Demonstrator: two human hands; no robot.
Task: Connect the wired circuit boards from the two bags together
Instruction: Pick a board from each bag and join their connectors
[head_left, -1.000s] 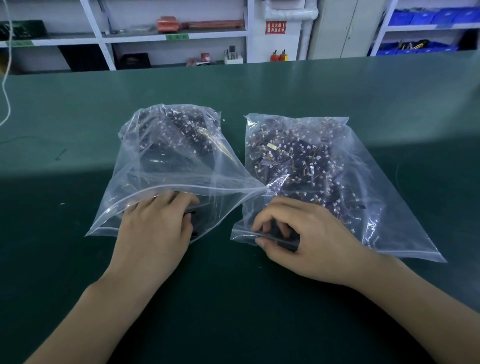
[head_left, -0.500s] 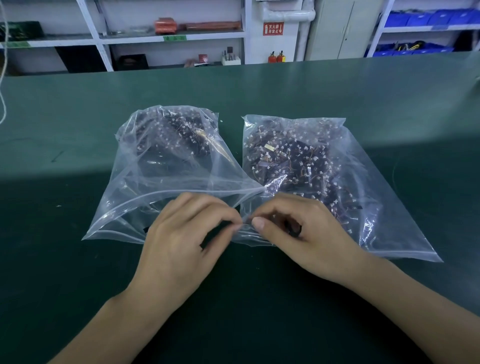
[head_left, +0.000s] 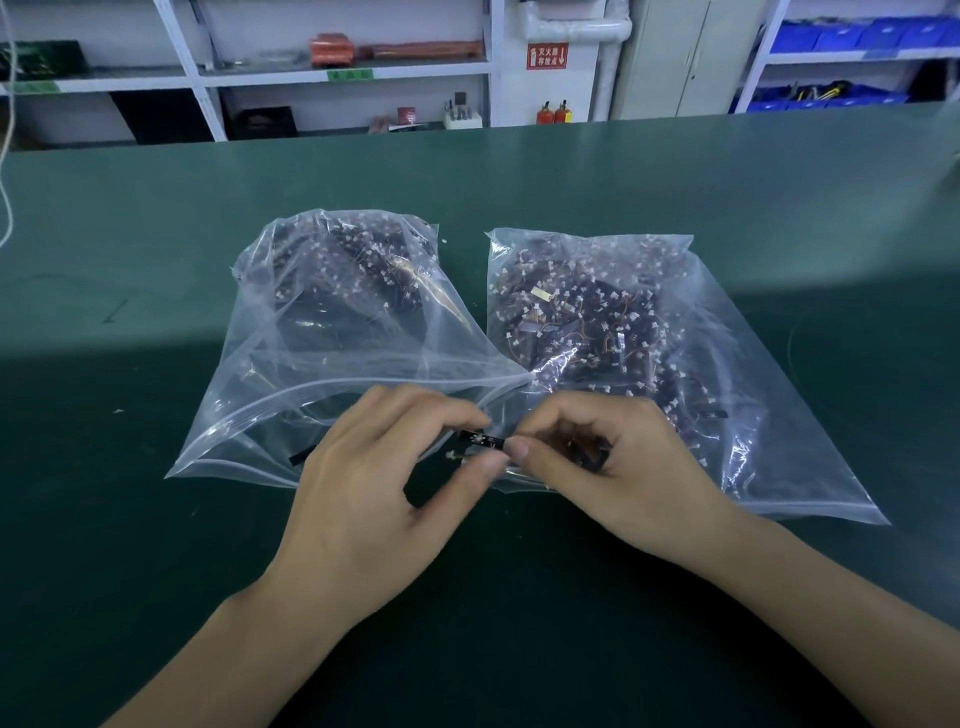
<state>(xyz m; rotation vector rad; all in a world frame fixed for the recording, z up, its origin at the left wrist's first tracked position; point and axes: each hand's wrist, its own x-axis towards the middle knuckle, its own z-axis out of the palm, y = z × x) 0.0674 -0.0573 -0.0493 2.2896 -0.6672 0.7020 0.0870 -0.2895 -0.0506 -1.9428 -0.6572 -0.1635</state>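
Head view, hands (head_left: 498, 467) pinching board (head_left: 480, 439), bags' (head_left: 779, 415) open edges

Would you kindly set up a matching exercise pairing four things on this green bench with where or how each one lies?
Things:
1. left clear plastic bag
2. right clear plastic bag
3. small black circuit board
4. two red extinguishers

States:
A. pinched between both hands
B. packed with white-plugged parts
C. standing by the far wall
D. mouth gaping towards the person

Pairs: 1-D, 2-B, 3-A, 4-C
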